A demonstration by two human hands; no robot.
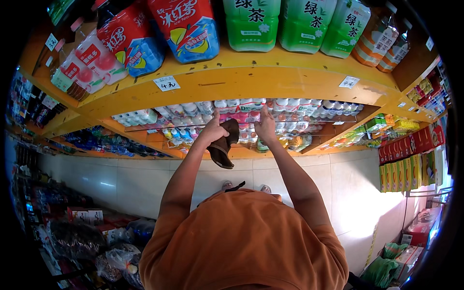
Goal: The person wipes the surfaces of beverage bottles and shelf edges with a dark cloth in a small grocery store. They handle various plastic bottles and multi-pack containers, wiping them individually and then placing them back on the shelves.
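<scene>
My left hand (214,131) holds a dark brown cloth (224,145), which hangs down from it, while its index finger points up to a multipack of small white bottles (240,104). At the other end of that pack is my right hand (265,127), thumb and fingers at its edge. The pack stands in a lower bay of the yellow shelf unit (250,82), above pink-wrapped bottles (243,118). Whether the right fingers grip the pack or only touch it, I cannot tell.
Large green tea bottles (252,25) and red-and-blue iced tea bottles (186,32) line the shelf above. Yellow boxes (400,174) are stacked at right. Bagged goods (76,239) lie behind at left, and green bags (380,270) at lower right.
</scene>
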